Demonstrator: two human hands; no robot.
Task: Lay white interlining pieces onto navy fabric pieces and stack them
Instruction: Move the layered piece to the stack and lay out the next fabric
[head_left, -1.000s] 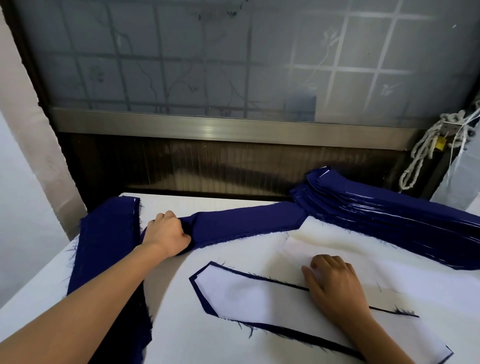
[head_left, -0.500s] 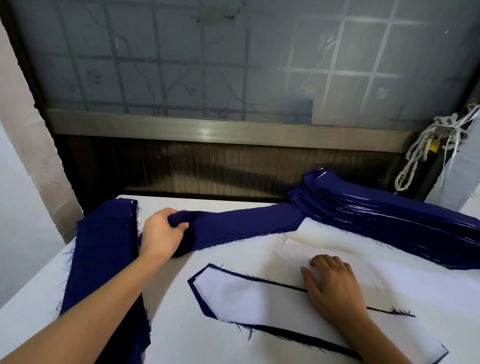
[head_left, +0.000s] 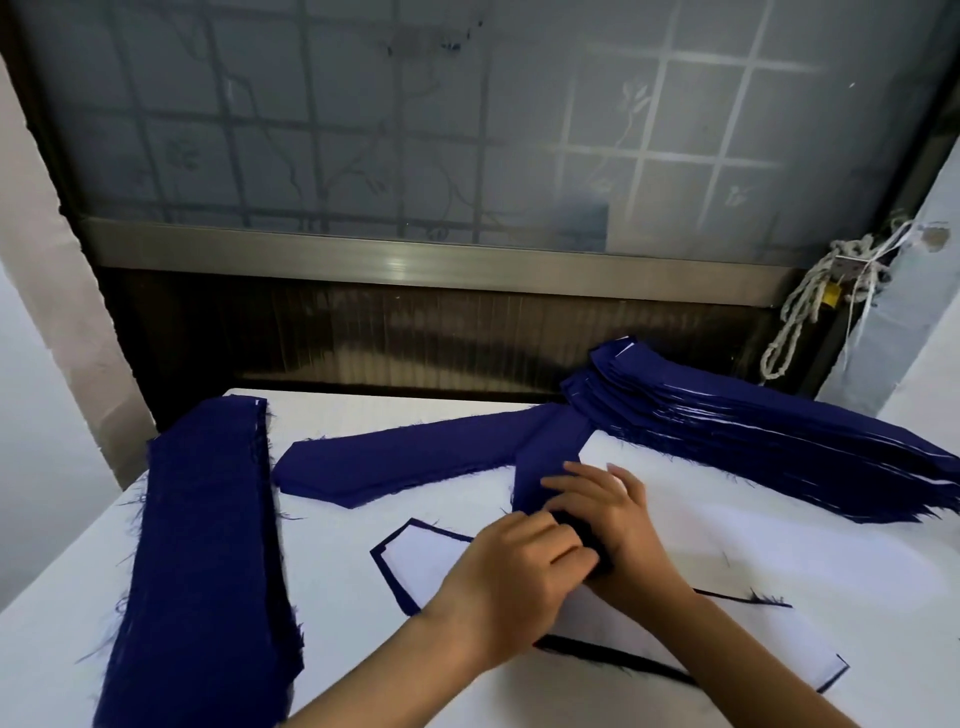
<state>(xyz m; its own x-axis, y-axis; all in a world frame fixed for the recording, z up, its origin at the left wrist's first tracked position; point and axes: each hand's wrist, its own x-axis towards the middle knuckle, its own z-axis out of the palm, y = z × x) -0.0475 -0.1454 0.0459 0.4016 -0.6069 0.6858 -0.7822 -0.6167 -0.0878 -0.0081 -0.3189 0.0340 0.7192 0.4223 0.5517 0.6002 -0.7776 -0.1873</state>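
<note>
In the head view a navy piece (head_left: 550, 467) runs from the middle of the table up toward the right stack, and both hands hold its near end. My left hand (head_left: 519, 566) grips that end from the left. My right hand (head_left: 613, 514) pinches it from the right, fingers curled over the cloth. Under the hands lies a white interlining piece (head_left: 421, 566) on a navy piece whose dark edge shows around it. Another navy piece (head_left: 405, 462) lies flat behind them, pointing left.
A tall stack of navy pieces with white layers (head_left: 753, 431) fills the back right. A stack of plain navy strips (head_left: 208, 545) lies along the left. White table cover (head_left: 62, 649) runs to the left edge. A window frame (head_left: 415, 265) and knotted rope (head_left: 800, 322) stand behind.
My left hand has pulled a navy piece from the left across to the middle, where my right hand has lifted off the interlining and taken hold of it too. Another navy piece stays behind.
</note>
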